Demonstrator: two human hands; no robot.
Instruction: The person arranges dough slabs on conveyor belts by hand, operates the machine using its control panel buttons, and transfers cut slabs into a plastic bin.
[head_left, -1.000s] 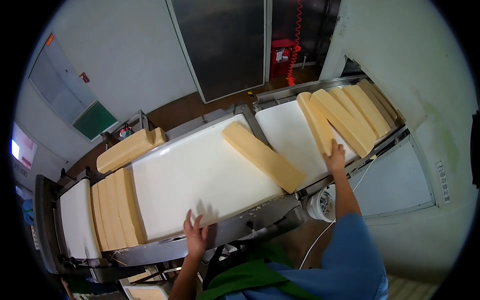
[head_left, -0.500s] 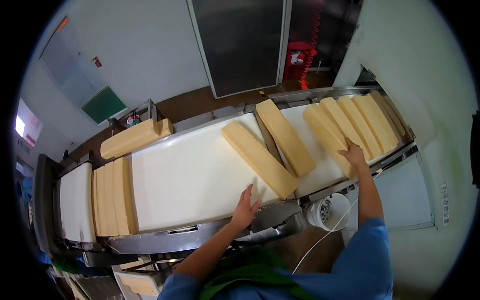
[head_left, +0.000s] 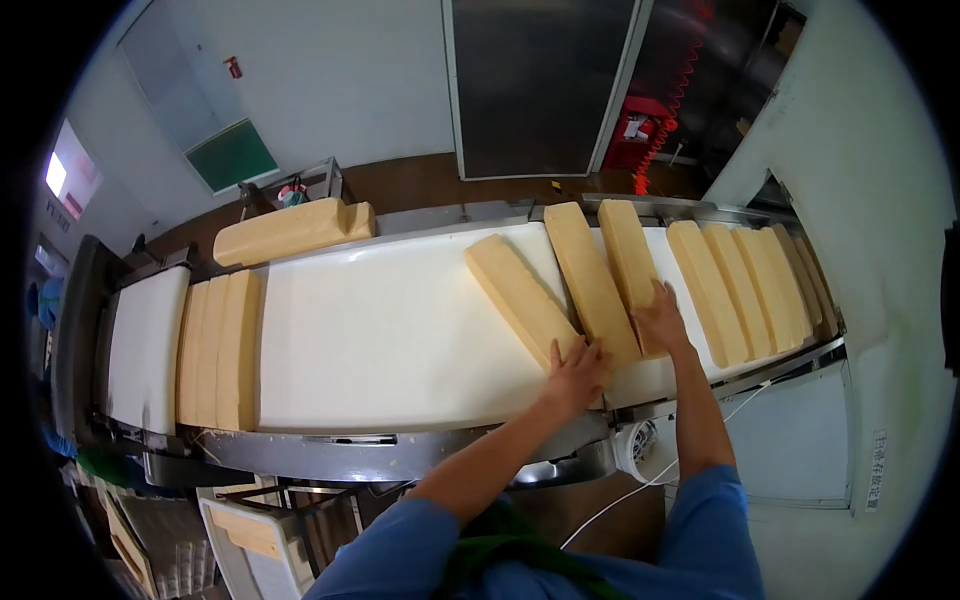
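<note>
A long pale-yellow block (head_left: 522, 300) lies slanted on the white belt (head_left: 370, 340). My left hand (head_left: 578, 378) grasps its near end, fingers spread over the top and part of that end hidden under them. Just right of it lies a second block (head_left: 590, 280), its near end close to my left hand. My right hand (head_left: 658, 318) is closed around the near part of a third block (head_left: 626, 245), which rests almost against the second one.
Several similar blocks (head_left: 708, 290) stand in a row at the right end, by the wall. More blocks (head_left: 238, 350) are lined up at the left. Another (head_left: 290, 230) rests on the far edge. A white bucket (head_left: 645, 450) and a cable sit below the metal rail (head_left: 400, 455).
My right hand has shifted its block left and away, from the right row to beside the middle block. My left hand has moved right onto the slanted block's near end. The view has shifted.
</note>
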